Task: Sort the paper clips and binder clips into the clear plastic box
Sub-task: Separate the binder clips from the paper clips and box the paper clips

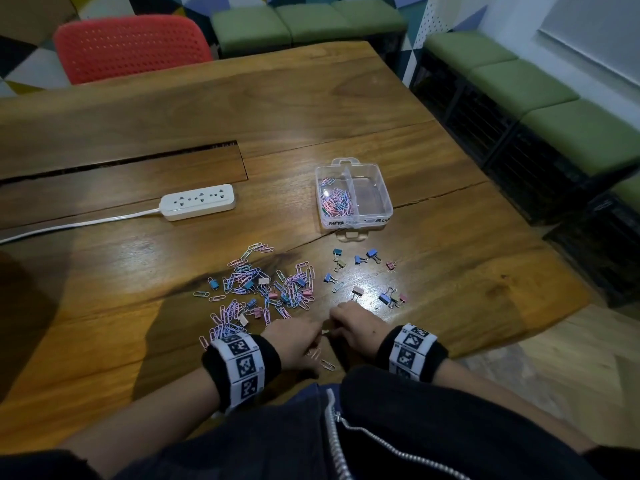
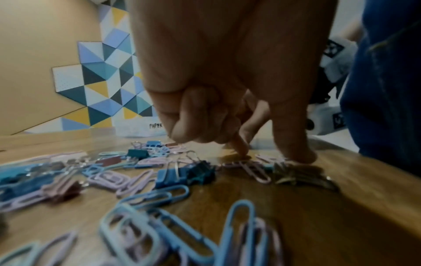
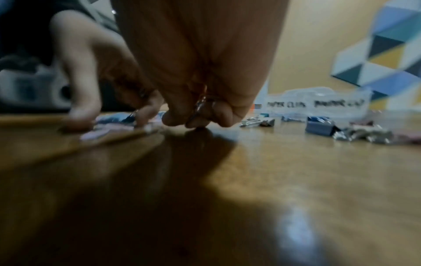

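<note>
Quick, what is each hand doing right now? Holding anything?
Left hand: fingertips pressing down on paper clips on the table, nothing clearly gripped.
Right hand: fingers curled round something small and metallic, too blurred to name.

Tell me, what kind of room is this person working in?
Probably an office meeting room or lounge: a large wooden table with a power strip on it, a red mesh chair, green cushioned benches along the walls.

left hand fingertips pressing the table — paper clips and binder clips scattered just beside them
</note>
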Demonstrator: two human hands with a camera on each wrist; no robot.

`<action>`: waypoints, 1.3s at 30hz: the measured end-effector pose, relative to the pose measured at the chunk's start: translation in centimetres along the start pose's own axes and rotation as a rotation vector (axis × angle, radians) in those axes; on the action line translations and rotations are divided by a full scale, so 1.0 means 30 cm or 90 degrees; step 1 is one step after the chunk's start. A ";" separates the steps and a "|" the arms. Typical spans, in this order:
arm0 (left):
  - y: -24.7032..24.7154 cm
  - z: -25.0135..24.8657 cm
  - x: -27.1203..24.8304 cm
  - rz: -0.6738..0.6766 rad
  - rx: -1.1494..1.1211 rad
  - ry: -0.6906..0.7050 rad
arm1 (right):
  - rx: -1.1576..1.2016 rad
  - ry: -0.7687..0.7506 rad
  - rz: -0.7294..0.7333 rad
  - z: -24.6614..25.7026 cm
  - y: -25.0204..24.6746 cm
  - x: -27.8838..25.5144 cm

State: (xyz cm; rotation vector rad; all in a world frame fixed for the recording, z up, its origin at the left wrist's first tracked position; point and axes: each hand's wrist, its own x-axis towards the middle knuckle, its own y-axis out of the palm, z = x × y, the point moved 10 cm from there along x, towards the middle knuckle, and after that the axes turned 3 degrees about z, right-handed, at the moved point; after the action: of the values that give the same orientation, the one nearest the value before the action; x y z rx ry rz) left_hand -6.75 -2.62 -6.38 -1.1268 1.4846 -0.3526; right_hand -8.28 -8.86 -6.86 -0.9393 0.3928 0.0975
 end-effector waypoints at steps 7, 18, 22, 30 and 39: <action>-0.004 0.010 0.055 0.014 -0.008 -0.005 | 0.431 0.125 0.043 -0.090 -0.026 -0.027; -0.131 0.176 0.034 -0.175 -0.630 -0.064 | 0.566 0.218 0.134 -0.071 0.053 -0.062; -0.097 0.218 0.035 -0.143 -0.886 -0.072 | 0.340 0.124 0.135 0.001 0.050 -0.057; -0.041 0.092 -0.002 0.005 -0.176 0.053 | -0.092 -0.085 0.116 0.099 0.079 -0.063; -0.022 -0.008 0.011 -0.056 0.084 0.153 | 0.279 0.108 0.023 -0.059 -0.013 -0.054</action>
State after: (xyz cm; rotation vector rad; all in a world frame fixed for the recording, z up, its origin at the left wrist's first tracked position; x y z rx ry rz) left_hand -6.63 -3.31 -6.01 -1.0743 1.5974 -0.6577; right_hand -10.19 -10.37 -6.89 -0.5093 0.5612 -0.0356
